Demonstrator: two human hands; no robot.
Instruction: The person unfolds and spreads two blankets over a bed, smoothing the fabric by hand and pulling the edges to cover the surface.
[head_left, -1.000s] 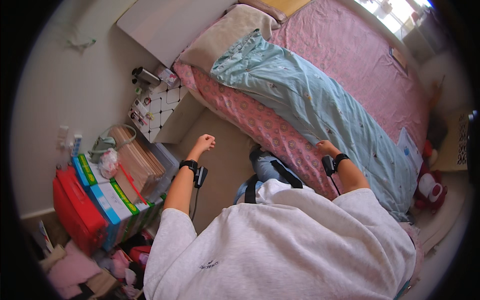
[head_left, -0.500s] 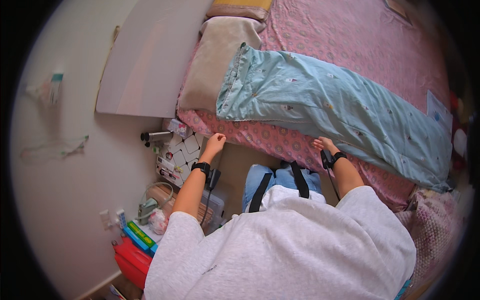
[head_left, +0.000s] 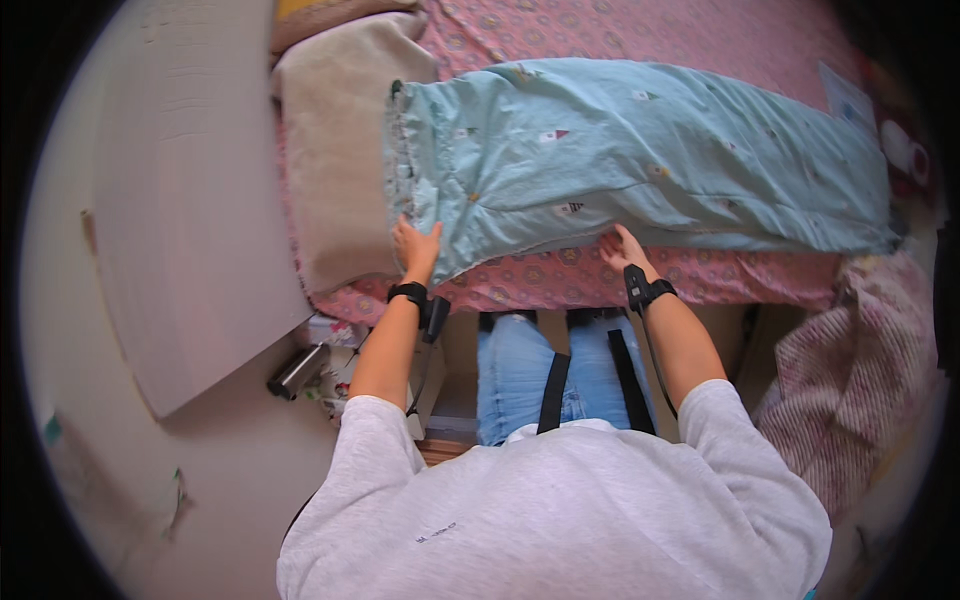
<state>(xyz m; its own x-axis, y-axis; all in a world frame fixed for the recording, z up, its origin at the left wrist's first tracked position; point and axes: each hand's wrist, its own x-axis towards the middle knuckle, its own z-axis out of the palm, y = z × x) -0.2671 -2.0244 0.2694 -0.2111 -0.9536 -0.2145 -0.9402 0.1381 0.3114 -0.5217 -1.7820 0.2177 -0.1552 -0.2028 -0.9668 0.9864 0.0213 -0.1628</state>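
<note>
I read the step as straightening the quilt (head_left: 640, 160) along the bed's (head_left: 640, 35) near edge. My left hand (head_left: 417, 250) pinches its near-left corner, fingers closed on the cloth; my right hand (head_left: 620, 250) lies flat on its near hem, fingers together. The next move probably calls for an even pull at both points. A pillow (head_left: 340, 150) touches the quilt's left end; a pink blanket (head_left: 860, 350) hangs right.

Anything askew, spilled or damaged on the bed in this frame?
Nothing spilled or damaged. The light blue quilt lies folded in a long strip across the pink bedsheet, its near edge slightly wavy between the left hand and right hand.
</note>
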